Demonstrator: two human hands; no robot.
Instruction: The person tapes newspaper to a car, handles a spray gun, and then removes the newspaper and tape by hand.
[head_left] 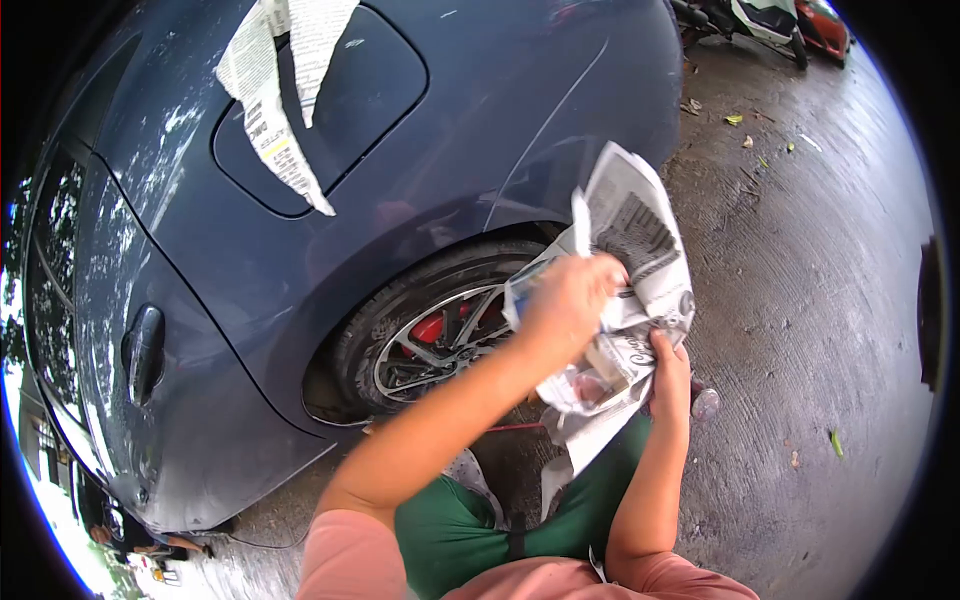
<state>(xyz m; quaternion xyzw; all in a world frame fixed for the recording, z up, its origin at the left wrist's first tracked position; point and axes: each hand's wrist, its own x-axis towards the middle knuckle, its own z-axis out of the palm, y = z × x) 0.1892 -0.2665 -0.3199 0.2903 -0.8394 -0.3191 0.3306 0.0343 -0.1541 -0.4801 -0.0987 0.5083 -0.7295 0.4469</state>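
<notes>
Both hands are on a crumpled sheet of newspaper (655,235), held in front of the car's wheel (455,335). My left hand (575,300), slightly blurred, is closed on the sheet's upper middle part. On the sheet's right edge, my right hand (670,370) grips the paper with the thumb on top. The newspaper is folded and creased, and its lower end hangs over my green-clad legs. Torn newspaper strips (265,110) lie on the dark blue car body (450,130), across the fuel flap (375,90).
A door handle (146,355) is at the left on the car. Wet, grooved concrete (800,300) with scattered leaves stretches along the right. Parked two-wheelers (770,20) stand at the top right. Part of another person (170,543) shows at the lower left.
</notes>
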